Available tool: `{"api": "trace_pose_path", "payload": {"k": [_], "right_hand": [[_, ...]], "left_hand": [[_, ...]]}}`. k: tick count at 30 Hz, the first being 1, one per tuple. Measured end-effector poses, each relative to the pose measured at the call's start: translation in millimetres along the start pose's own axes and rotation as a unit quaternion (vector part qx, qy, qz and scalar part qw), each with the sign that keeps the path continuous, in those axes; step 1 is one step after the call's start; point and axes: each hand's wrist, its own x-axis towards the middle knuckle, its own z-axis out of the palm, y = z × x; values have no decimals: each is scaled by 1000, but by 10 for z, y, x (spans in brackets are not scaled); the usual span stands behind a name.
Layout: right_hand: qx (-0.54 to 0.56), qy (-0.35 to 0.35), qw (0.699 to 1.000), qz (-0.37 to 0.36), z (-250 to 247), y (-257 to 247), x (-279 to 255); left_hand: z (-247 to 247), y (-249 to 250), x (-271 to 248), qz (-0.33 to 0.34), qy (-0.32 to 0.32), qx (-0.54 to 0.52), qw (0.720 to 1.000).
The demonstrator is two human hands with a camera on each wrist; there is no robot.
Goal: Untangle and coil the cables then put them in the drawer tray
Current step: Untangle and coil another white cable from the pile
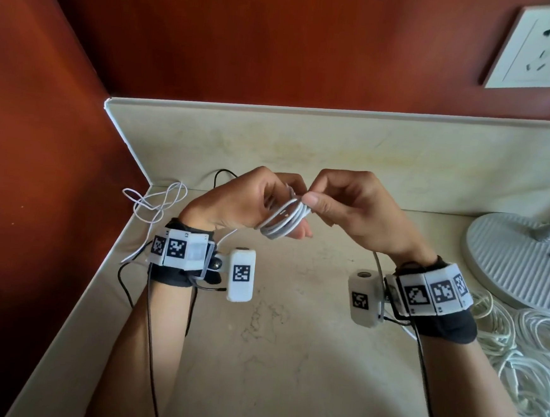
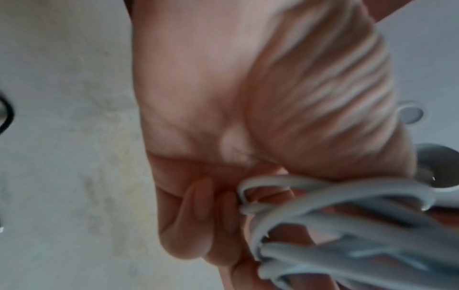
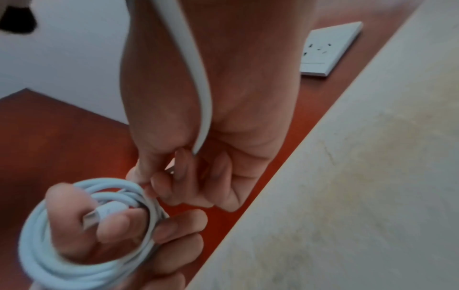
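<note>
Coiling step: white cable (image 1: 283,220) wound round left hand (image 1: 244,202), held above the counter (image 1: 288,357); right hand (image 1: 346,207) pinching it. Next, probably: tucking the end. No drawer tray visible.

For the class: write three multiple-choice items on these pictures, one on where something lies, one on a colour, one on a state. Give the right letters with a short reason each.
1. Where is the loose white cable?
A. in the far left corner of the counter
B. on the fan base
C. hanging from the socket

2. What colour is the coil?
A. black
B. white
C. red

3. What is the state of the coil?
A. flat on the counter
B. looped round the left hand fingers, right hand pinching it
C. plugged into the socket

Answers:
1 A, it lies by the corner where the counter meets the red wall.
2 B, its strands show white in all views.
3 B, the right wrist view shows the loops round the fingers.
</note>
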Motion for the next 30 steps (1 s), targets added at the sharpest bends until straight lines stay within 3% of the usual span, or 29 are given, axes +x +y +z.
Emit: {"api": "trace_pose_path", "payload": {"k": [6,12,16,21,25,30], "right_hand": [[58,-22,998,2,-40,0,-8],[-82,74,994,-13,-18,65,13],[-164,119,978,-41,18,101,36],[-193,131,972,-40,25,85,74],[-124,227,966,-30,11,47,60],[-88,363,927,-6,-42,213,95]], "left_hand": [[22,-125,58,68,4,-75,995],[83,-91,68,70,0,-110,991],[107,-97,122,122,63,-136,981],[209,-18,174,135,116,-249,952],[225,-52,214,201,99,-334,915],[134,-145,186,137,140,-329,924]]}}
